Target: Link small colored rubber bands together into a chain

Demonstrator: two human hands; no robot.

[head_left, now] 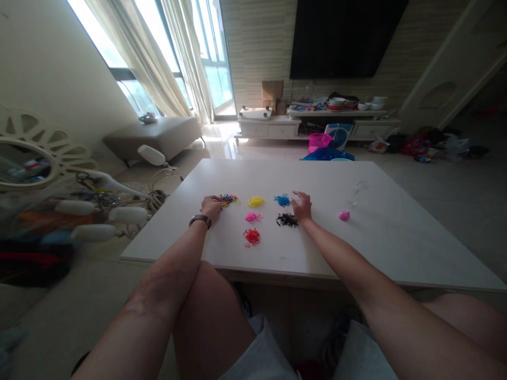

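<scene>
My left hand (212,207), with a dark band on its wrist, is at the near-left edge of a mixed multicoloured pile of small bands (229,199). Its fingers are bent together, and what they pinch is too small to make out. Beside the blue pile (282,200) is my right hand (302,205), fingers apart, with nothing visible in them. The black pile (287,220) lies just below that hand. Between my hands are a yellow pile (255,201), a pink pile (252,217) and a red pile (252,237), all of small loop-like pieces.
On the right of the white table (380,253) lie a pink lump (344,215) and clear plastic (360,187). A white lamp (130,215) with several arms stands by the left edge. Beyond the far edge are a pink basket (319,141) and a TV cabinet (269,128).
</scene>
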